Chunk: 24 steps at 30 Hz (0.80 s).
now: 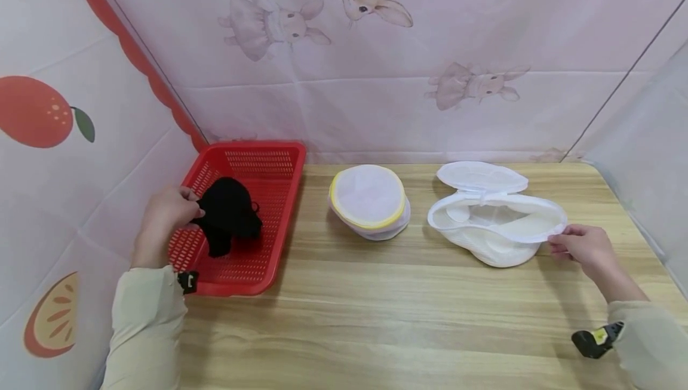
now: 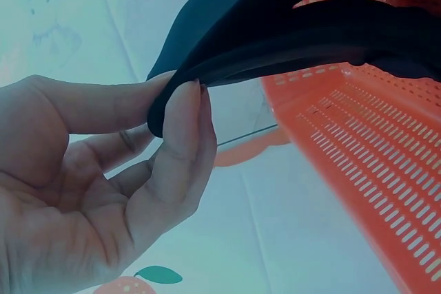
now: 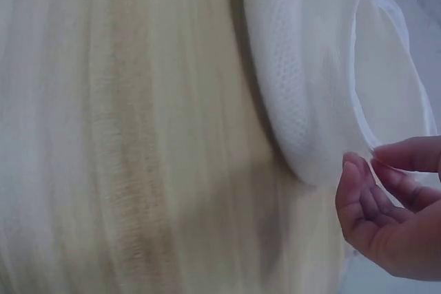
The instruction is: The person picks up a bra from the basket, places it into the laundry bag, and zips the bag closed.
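So, both hands are busy here. The left hand (image 1: 169, 209) comes up over the left rim of a red slotted plastic basket (image 1: 233, 288), wrist bent toward the basket, thumb and fingertips pressed together on the edge of a black padded cloth garment with moulded cups (image 1: 228, 205). From that pinch the garment spreads off to the right, sitting inside the basket's outline with its lower bits hanging down; I can't tell how much of it touches the bottom. The left wrist view shows the palm side, fingers bent, the black edge tucked between the tips.

The right hand (image 1: 584, 245) reaches in from the lower right, forearm angled forward, and pinches the right end of the rim of a white rounded mesh bag (image 1: 494, 254). The bag gapes just left of that grip, its white oval lid (image 1: 481, 176) flipped back beyond the opening. The other fingers are curled in under the pinch.

Between the two grips, well apart from both, there's a pale round fabric bag with a yellow rim (image 1: 369, 196), lying on the light wood-grain table (image 1: 376, 318). Cream sleeves (image 1: 147, 318) cover both forearms behind the hands.
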Available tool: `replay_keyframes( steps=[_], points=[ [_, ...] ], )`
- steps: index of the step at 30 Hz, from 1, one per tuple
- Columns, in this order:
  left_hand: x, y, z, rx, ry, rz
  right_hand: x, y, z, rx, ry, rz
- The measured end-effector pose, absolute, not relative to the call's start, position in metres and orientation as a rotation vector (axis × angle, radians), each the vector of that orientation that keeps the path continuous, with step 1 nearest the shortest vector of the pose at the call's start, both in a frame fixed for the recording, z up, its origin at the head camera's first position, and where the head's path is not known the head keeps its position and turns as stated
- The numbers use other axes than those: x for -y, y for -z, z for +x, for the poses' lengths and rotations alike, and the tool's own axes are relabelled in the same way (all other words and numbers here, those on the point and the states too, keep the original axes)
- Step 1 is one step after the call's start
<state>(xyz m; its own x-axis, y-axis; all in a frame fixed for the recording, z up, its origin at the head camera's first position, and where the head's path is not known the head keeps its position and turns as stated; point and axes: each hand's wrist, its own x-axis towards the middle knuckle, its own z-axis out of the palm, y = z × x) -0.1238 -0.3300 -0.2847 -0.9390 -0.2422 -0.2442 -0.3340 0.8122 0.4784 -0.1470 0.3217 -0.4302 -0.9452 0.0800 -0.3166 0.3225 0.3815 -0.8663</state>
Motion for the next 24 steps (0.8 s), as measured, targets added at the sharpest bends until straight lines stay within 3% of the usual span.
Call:
replay_keyframes(
  steps=[11, 24],
  points=[
    [0.33, 0.276, -0.119, -2.944, -0.798, -0.414, -0.309, 0.39, -0.156, -2.235, 2.019, 0.307],
    [0.322, 0.261, -0.114, -2.994, -0.834, -0.417, -0.307, 0.367, -0.168, -2.537, 1.654, 0.304]
  ],
)
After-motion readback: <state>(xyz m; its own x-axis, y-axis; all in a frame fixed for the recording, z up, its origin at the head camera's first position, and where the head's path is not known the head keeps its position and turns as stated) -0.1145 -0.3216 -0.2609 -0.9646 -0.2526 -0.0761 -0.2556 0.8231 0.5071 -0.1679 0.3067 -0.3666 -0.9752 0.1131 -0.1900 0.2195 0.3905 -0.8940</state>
